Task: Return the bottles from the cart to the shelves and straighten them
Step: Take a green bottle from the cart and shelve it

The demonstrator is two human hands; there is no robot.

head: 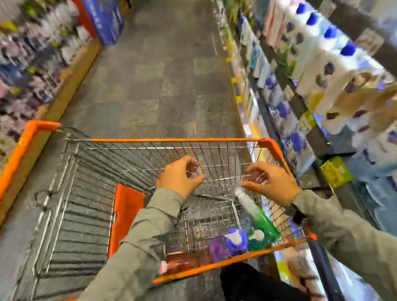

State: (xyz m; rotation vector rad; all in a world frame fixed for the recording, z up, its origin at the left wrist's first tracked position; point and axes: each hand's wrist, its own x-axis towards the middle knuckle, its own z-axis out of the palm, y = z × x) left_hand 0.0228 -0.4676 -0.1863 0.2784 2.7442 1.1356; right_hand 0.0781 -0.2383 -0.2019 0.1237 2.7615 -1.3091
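An orange-rimmed wire cart stands in front of me. At its near end lie several bottles: a green one with a white cap, a purple one and a reddish one. My left hand hovers over the basket's middle, fingers curled and apart, empty. Above the green bottle's cap my right hand hangs the same way, holding nothing. The shelves on the right carry rows of white bottles with blue caps. The picture is blurred by motion.
A second orange cart sits close on the left. Blurred shelves of goods line the left side. The grey aisle floor stretches ahead. Yellow-green price tags hang from the right shelf edges.
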